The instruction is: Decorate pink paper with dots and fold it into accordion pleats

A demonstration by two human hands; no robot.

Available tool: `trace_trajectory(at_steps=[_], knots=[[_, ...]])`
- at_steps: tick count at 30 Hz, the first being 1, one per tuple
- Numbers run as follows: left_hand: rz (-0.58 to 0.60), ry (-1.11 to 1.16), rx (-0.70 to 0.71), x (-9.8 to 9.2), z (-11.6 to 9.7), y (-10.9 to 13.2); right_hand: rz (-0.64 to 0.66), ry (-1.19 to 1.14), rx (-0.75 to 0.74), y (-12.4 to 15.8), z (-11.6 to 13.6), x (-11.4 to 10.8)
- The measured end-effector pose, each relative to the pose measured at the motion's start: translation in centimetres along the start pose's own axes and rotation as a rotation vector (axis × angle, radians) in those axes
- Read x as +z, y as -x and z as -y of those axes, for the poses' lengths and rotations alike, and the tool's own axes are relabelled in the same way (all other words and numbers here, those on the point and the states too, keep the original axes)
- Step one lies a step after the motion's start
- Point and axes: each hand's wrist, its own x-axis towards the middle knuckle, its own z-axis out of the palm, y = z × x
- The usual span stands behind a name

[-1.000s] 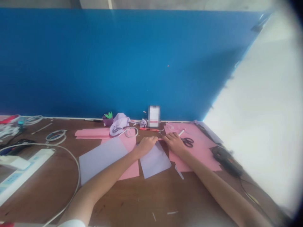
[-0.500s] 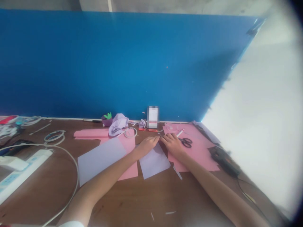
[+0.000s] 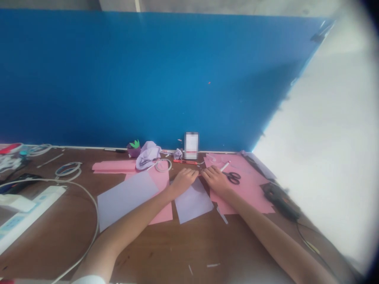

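My left hand (image 3: 184, 180) and my right hand (image 3: 215, 179) meet fingertip to fingertip at the far end of a lilac paper sheet (image 3: 192, 203). Both have their fingers bent and pressed together. Whatever lies between the fingertips is too small and too hidden to make out. Just right of my right hand lie black-handled scissors (image 3: 233, 178) and a white pen-like stick (image 3: 225, 165), on pink paper (image 3: 247, 189). Left of my left hand, a larger lilac sheet (image 3: 127, 199) overlaps another pink sheet (image 3: 162, 211).
Behind the hands are an orange cutter-like tool (image 3: 185, 162), a tape roll (image 3: 163, 165), crumpled lilac paper (image 3: 148, 154) and a small purple pot-like paper shape (image 3: 134, 150). A power strip (image 3: 32, 213) with a looping cable (image 3: 96, 221) is at left. A dark corded tool (image 3: 281, 201) lies at right.
Both hands stay together at the same spot, with only a slight shift of the fingers. The papers and tools around them have not moved.
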Motion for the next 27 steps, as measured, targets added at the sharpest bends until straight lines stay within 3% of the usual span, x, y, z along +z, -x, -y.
trace_trajectory(at_steps=[3, 6, 12, 20, 27], knots=[[0.034, -0.051, 0.003, -0.3, -0.2, 0.0, 0.019, 0.003, -0.082, 0.0, 0.1, 0.3], [0.056, -0.062, -0.028, -0.1, -0.1, 0.0, -0.016, -0.005, -0.063, 0.1, 0.2, 0.5], [-0.019, -0.044, 0.015, 0.8, 0.7, 0.0, -0.098, -0.046, -0.01, 0.4, 0.3, 1.0], [-0.042, -0.039, 0.046, 0.9, 1.0, 0.2, -0.097, -0.038, -0.022, 0.1, 0.4, 1.5], [-0.06, 0.01, -0.04, 2.4, 1.4, 0.1, -0.055, -0.074, 0.122, 0.1, 0.3, 1.5]])
